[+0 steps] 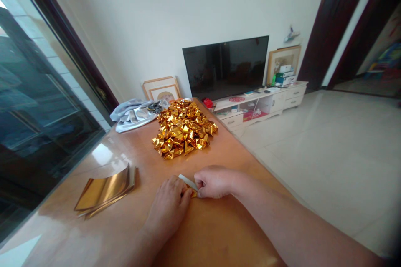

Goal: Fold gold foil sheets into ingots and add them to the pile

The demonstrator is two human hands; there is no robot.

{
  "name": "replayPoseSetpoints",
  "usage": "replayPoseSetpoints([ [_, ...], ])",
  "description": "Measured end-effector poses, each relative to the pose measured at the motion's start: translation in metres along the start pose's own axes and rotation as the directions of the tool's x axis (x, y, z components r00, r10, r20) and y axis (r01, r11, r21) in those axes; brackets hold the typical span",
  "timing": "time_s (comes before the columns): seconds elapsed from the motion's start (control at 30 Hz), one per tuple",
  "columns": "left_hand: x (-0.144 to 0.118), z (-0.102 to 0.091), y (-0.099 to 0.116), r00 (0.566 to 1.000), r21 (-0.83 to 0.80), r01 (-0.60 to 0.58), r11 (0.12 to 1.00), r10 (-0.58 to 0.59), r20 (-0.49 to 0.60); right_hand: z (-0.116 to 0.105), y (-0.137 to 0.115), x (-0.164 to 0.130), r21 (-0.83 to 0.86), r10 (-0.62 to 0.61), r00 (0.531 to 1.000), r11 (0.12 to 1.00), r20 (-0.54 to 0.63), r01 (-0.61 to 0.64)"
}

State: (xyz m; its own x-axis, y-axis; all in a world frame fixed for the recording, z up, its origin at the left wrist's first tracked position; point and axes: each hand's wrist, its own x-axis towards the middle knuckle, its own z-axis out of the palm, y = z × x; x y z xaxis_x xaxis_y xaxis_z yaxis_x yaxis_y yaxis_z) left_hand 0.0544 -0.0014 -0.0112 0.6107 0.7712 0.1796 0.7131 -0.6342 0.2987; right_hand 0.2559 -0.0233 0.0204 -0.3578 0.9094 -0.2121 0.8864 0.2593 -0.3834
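**Gold foil folded by hand at a wooden table**

Mid-fold, by the look of it: left hand (pixel 169 206) and right hand (pixel 213 182) drawn together and pinched on a small sheet of shiny gold foil paper with a white back (pixel 189 184), pressed down on the glossy orange-brown wooden table (pixel 219 233) right between the fingertips. Most of the sheet hidden under the fingers; exact crease impossible to tell. Next move likely calling for a firm, even press along the fold while keeping the slippery foil from shifting.

Just to the left of the left hand, a flat stack of gold foil sheets (pixel 105 192), edges curling up. Well beyond both hands, a heaped pile of folded gold foil pieces (pixel 183 129), with a crumpled grey cloth (pixel 134 114) beyond and to the left. Farther off, a black flat-screen television (pixel 225 66) on a low white cabinet (pixel 266 102), framed pictures leaning on the white wall, pale tiled floor (pixel 328 154) to the right, dark glass door to the left.
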Motion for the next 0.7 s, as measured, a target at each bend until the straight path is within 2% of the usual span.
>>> replayPoseSetpoints([
  [0.33,0.000,0.000,-0.005,0.999,-0.110,0.033,0.993,-0.035,-0.010,0.000,0.000,-0.002,0.006,0.010,1.000,1.000,-0.006,-0.010],
  [0.5,-0.001,-0.008,0.000,0.999,-0.182,-0.037,0.983,0.038,0.003,0.001,0.002,0.000,0.006,-0.009,1.000,1.000,0.010,0.009],
  [0.7,-0.001,-0.013,0.003,0.998,-0.193,-0.032,0.981,0.043,0.053,0.000,0.002,-0.001,0.005,-0.019,0.999,1.000,0.039,0.019],
])
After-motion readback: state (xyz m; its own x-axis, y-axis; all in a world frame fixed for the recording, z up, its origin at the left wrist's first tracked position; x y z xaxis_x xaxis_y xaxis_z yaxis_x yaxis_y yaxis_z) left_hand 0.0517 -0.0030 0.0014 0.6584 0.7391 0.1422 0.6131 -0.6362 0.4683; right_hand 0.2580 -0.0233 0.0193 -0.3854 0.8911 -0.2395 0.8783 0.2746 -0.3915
